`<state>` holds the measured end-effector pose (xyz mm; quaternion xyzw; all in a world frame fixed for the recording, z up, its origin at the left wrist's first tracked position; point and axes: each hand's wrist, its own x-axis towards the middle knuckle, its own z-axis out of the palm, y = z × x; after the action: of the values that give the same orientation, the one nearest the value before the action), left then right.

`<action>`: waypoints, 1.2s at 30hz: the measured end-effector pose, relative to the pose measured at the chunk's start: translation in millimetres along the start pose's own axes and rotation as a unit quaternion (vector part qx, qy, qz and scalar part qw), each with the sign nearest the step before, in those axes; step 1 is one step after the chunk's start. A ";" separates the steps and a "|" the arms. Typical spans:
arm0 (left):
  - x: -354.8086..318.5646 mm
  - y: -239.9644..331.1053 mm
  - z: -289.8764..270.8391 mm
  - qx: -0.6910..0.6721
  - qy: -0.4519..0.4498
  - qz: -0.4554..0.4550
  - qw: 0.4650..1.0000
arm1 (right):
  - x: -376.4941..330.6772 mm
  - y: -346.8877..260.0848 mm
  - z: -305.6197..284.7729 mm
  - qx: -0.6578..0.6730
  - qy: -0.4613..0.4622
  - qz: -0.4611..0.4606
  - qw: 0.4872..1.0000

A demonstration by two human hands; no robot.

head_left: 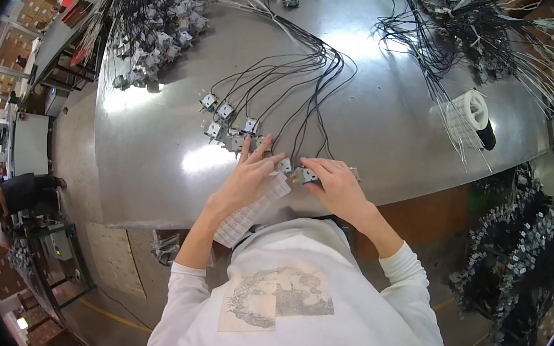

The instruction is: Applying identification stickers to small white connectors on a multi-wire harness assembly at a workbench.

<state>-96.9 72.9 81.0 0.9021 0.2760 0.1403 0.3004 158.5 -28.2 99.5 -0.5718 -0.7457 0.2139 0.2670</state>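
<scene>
My left hand (246,182) has its fingers stretched and spread over the near ends of a wired bundle. Its fingertips touch small silvery metal blocks, one of them a block with a white face (285,165). Under that palm lies a sheet of white labels (251,215), hanging over the table's near edge. My right hand (338,185) is closed, thumb and fingers around another small metal block (309,175). More blocks (224,110) lie left of my hands, joined to black wires (324,62) that gather farther back. My fingers hide some blocks.
Piles of wired metal blocks (156,29) cover the metal table's (153,179) back left. Another wire tangle (471,31) lies back right, near a white roll (472,113). Wired blocks hang in bunches (521,249) to the right. At far left, a person (7,200) bends over.
</scene>
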 end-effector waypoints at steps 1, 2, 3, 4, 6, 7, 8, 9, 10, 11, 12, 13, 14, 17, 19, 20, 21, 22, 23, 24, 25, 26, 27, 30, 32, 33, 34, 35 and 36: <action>-2.7 -2.3 0.1 0.008 -0.003 0.005 1.000 | -1.2 0.5 4.5 -0.005 0.008 0.005 1.000; -5.3 -5.0 -0.1 0.004 -0.001 0.000 1.000 | -2.3 0.4 8.3 -0.005 0.020 0.011 1.000; -7.0 -8.6 -0.6 0.016 -0.004 0.009 1.000 | -2.7 -0.2 11.5 -0.010 0.011 0.010 1.000; -7.7 -12.3 -1.4 0.029 -0.007 0.019 0.999 | -2.0 -0.5 13.4 -0.062 0.021 -0.020 0.998; -12.4 -19.2 -4.5 0.044 -0.012 0.019 0.999 | -1.7 -2.5 13.9 -0.114 0.025 -0.052 0.992; -15.0 -22.5 -6.8 0.062 -0.020 0.023 0.998 | -1.2 -3.5 13.1 -0.140 0.014 -0.045 0.989; -17.8 -26.0 -9.9 0.063 -0.016 0.017 0.998 | -0.5 -4.7 12.0 -0.163 0.000 -0.033 0.986; -21.3 -29.2 -13.6 0.062 -0.019 0.019 0.998 | -0.2 -5.8 10.6 -0.165 0.002 -0.041 0.985; -24.7 -32.2 -17.5 0.058 -0.016 0.028 0.998 | 0.1 -6.5 9.1 -0.153 -0.020 -0.018 0.988; -28.2 -34.8 -21.2 0.060 -0.020 0.017 0.998 | 0.8 -6.6 8.1 -0.141 -0.043 0.005 0.989; -31.3 -37.3 -25.0 0.057 -0.016 0.014 0.998 | 2.7 -5.9 7.9 -0.141 -0.046 0.004 0.989; -33.4 -39.6 -28.3 0.048 -0.007 0.019 0.999 | 5.6 -4.0 7.7 -0.148 -0.064 -0.012 0.987; -35.5 -41.1 -31.2 0.052 -0.010 0.010 0.999 | 8.3 -1.8 7.6 -0.154 -0.082 -0.027 0.984; -41.2 -42.9 -39.0 0.028 0.005 -0.007 1.000 | 17.1 4.7 6.1 -0.137 -0.051 -0.096 0.985; -42.5 -41.8 -39.7 -0.012 0.007 -0.018 1.000 | 19.1 1.1 6.8 -0.124 -0.029 -0.105 0.986; -42.6 -41.1 -39.4 -0.012 0.011 -0.024 1.000 | 19.8 -1.8 6.7 -0.115 -0.012 -0.099 0.988; -42.5 -40.3 -38.4 -0.015 0.019 -0.017 1.000 | 20.5 -5.5 6.7 -0.113 -0.016 -0.102 0.988; -42.5 -39.7 -37.6 -0.019 0.021 -0.011 1.000 | 21.0 -9.9 6.6 -0.081 -0.025 -0.075 0.994; -42.4 -39.3 -36.7 -0.019 0.027 -0.016 0.999 | 22.0 -14.6 7.3 -0.049 -0.035 -0.047 0.997; -42.3 -39.0 -35.9 -0.014 0.025 -0.012 1.000 | 24.7 -18.7 9.3 -0.047 -0.038 -0.047 0.997; -42.4 -39.0 -35.5 -0.009 0.021 -0.005 1.000 | 29.0 -21.6 12.4 -0.001 -0.035 -0.041 0.999; -42.6 -39.0 -35.0 -0.011 0.020 -0.006 1.000 | 33.1 -24.0 16.0 0.043 -0.031 -0.034 0.998; -42.7 -39.3 -34.6 -0.008 0.022 -0.006 1.000 | 37.8 -25.9 21.7 0.042 -0.032 -0.032 0.998; -44.1 -40.0 -34.2 -0.002 0.028 0.000 1.000 | 45.2 -28.4 38.9 0.039 -0.001 -0.095 0.995; -45.7 -40.3 -34.4 0.003 0.032 0.004 0.999 | 45.2 -27.5 48.0 -0.059 -0.043 -0.130 0.989; -46.9 -40.3 -34.6 0.014 0.031 0.005 0.999 | 44.3 -27.2 52.1 -0.059 -0.040 -0.134 0.988; -47.9 -40.3 -34.3 0.023 0.030 0.008 0.999 | 43.0 -27.2 55.5 -0.078 -0.046 -0.119 0.989; -48.6 -40.6 -34.1 0.023 0.031 0.002 0.999 | 41.6 -26.8 57.8 -0.099 -0.063 -0.096 0.988; -49.2 -41.2 -34.0 0.022 0.039 0.004 0.999 | 39.1 -27.1 58.9 -0.096 -0.055 -0.105 0.988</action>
<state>-168.0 87.6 77.7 0.9034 0.2870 0.1701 0.2693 92.7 1.9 77.4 -0.5004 -0.8324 0.1429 0.1903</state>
